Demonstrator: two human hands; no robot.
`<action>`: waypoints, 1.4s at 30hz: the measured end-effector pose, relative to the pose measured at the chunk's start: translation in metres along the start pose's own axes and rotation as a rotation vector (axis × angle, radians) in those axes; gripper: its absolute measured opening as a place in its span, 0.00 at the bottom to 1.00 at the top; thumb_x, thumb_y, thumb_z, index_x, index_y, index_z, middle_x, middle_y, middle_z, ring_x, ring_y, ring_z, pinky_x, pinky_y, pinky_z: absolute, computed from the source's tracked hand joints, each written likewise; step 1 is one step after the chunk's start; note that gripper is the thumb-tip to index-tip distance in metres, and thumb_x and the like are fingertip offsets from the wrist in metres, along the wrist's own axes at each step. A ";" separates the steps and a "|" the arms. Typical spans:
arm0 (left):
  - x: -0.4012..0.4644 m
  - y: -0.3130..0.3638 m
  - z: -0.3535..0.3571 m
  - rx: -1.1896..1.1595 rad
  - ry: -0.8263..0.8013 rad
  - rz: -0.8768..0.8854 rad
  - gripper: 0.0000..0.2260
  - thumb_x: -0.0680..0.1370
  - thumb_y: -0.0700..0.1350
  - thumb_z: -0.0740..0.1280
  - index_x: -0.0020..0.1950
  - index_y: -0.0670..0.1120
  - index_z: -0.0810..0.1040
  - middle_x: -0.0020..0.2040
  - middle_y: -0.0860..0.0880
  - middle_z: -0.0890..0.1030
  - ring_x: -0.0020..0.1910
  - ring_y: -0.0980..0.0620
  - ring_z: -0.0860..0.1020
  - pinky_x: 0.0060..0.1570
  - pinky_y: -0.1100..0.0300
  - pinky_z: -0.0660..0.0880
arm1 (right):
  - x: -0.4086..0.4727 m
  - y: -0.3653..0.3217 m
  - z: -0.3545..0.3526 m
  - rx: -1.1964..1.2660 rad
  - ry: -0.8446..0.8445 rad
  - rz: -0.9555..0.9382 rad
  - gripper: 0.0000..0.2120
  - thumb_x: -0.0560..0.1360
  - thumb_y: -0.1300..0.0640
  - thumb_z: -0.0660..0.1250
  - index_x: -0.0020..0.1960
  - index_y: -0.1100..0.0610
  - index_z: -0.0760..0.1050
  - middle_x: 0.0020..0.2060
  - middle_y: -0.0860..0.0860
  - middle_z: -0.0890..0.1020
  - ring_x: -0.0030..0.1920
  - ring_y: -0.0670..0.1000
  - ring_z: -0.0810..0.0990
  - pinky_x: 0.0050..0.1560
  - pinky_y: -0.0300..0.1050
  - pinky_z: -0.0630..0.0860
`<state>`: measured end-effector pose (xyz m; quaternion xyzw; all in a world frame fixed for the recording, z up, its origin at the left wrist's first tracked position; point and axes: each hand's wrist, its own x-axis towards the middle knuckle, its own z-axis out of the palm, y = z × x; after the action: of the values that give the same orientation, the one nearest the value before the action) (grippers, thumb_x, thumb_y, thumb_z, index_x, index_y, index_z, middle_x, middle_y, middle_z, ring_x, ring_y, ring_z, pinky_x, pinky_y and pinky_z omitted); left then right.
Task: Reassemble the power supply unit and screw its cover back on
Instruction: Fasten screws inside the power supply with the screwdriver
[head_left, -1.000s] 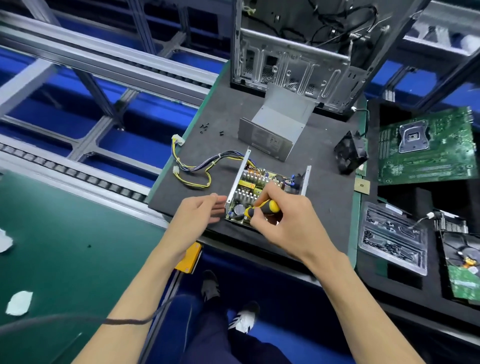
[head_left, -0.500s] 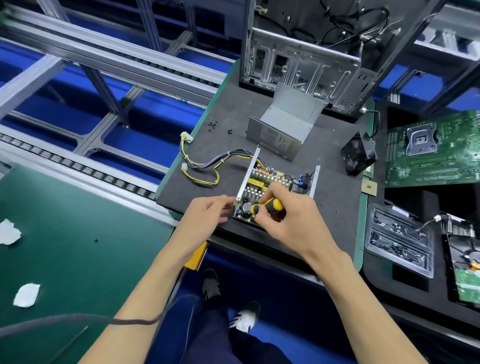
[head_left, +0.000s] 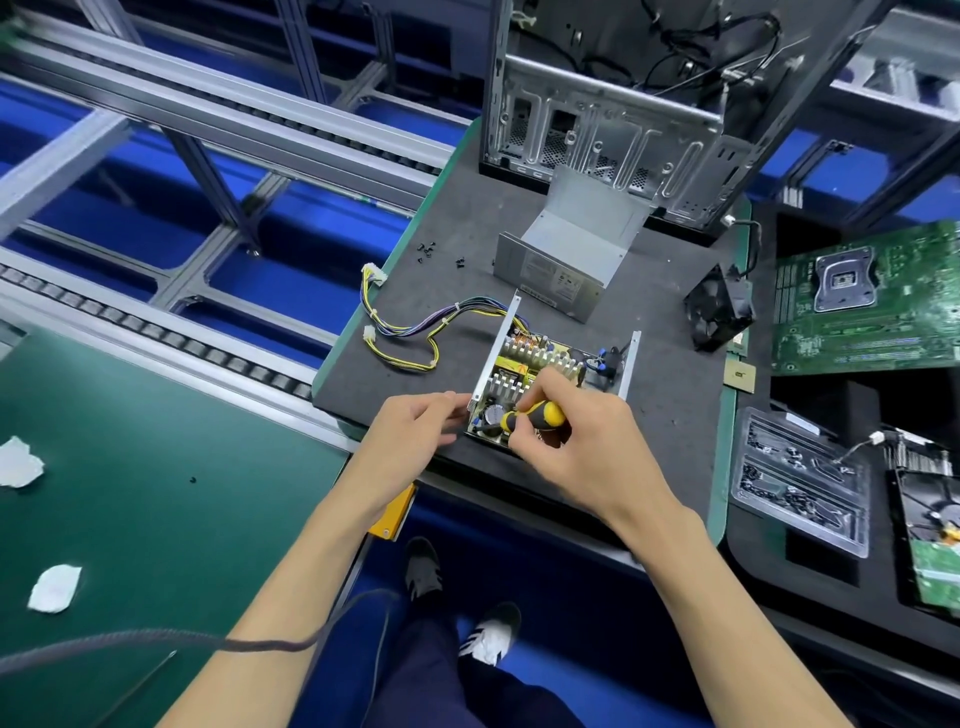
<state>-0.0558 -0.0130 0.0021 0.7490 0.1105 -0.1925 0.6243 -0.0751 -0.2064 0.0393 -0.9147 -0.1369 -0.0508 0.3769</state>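
Single head-worn view, wide-angle, looking forward and steeply down from above; near hands at grey work mat (head_left: 670, 410); own legs visible below bench edge.

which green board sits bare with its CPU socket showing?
The motherboard, far right, beyond the fan. The other green board, lower right, lies under a drive and shows no socket.

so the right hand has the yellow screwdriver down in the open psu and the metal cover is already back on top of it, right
Not the cover. In the head view the metal cover lies apart on the mat, behind the open psu. The right hand does hold the yellow screwdriver in it.
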 end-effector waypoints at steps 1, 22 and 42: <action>0.000 0.000 0.000 0.000 0.000 0.000 0.14 0.86 0.45 0.58 0.61 0.51 0.84 0.53 0.57 0.86 0.54 0.61 0.83 0.62 0.57 0.79 | 0.000 0.000 0.000 0.002 -0.005 -0.003 0.05 0.75 0.58 0.72 0.47 0.55 0.75 0.30 0.44 0.75 0.33 0.51 0.76 0.37 0.52 0.78; -0.004 0.004 -0.002 0.023 -0.048 0.031 0.16 0.85 0.45 0.59 0.53 0.61 0.83 0.52 0.58 0.87 0.55 0.61 0.83 0.62 0.57 0.78 | 0.000 -0.001 0.003 -0.003 -0.029 -0.036 0.07 0.74 0.57 0.73 0.46 0.53 0.75 0.30 0.39 0.72 0.33 0.50 0.75 0.34 0.48 0.76; -0.027 0.069 0.000 0.543 0.137 0.674 0.10 0.74 0.46 0.77 0.46 0.45 0.79 0.38 0.50 0.74 0.38 0.52 0.72 0.41 0.58 0.72 | 0.029 0.002 0.030 0.175 -0.021 0.016 0.05 0.72 0.60 0.72 0.47 0.60 0.81 0.30 0.47 0.74 0.31 0.46 0.69 0.34 0.40 0.68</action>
<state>-0.0527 -0.0245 0.0751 0.8912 -0.1535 0.0500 0.4240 -0.0472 -0.1805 0.0225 -0.8797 -0.1372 -0.0261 0.4545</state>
